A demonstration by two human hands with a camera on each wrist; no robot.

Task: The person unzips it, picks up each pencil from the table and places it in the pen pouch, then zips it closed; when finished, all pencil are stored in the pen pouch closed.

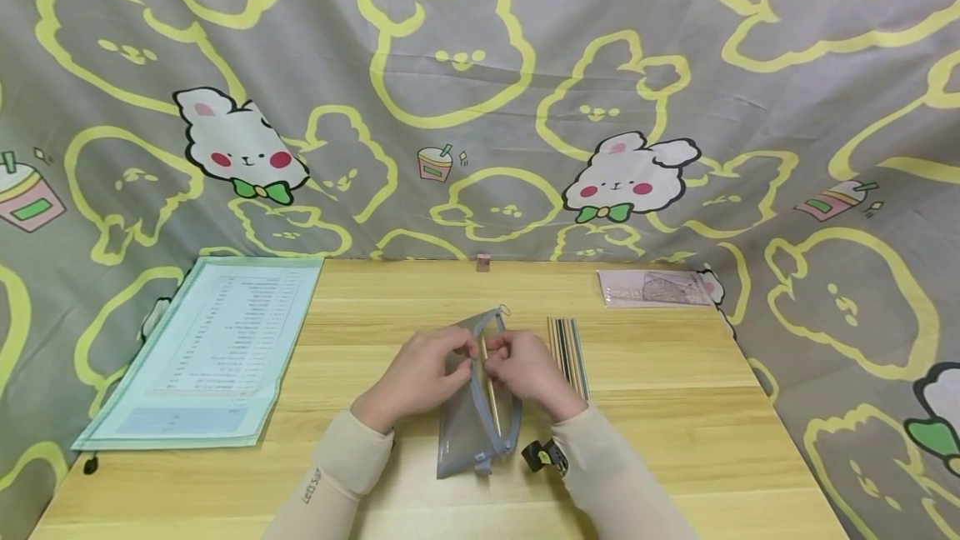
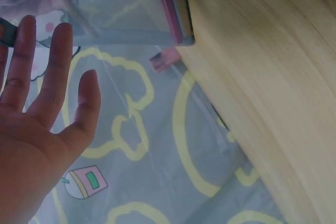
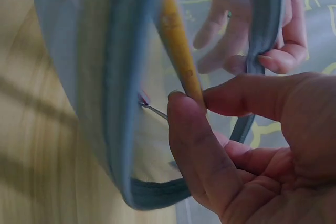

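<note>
**Hands at the Open Mesh Pouch**

Nearest the person, a small black clip [image 1: 542,456] lies on the wooden table [image 1: 675,407], just beside the right sleeve. A grey mesh pencil pouch [image 1: 468,432] lies at the middle of the table, lengthwise toward the person, with its zip open.

The right hand [image 1: 528,369] pinches a yellow pencil [image 3: 178,51] between thumb and forefinger; the pencil stands in the pouch opening, between the two zip edges. The left hand [image 1: 420,373] holds the left edge of the opening with thumb and forefinger, as the right wrist view shows. Its other fingers [image 2: 58,72] are straight and spread.

Just right of the right hand, a row of pencils [image 1: 568,352] lies side by side on the table. Farther left, a pale green document folder [image 1: 217,340] overhangs the table edge. At the far right corner lies a flat pink packet [image 1: 652,288]. A rabbit-print cloth [image 1: 480,90] hangs behind the table.
</note>
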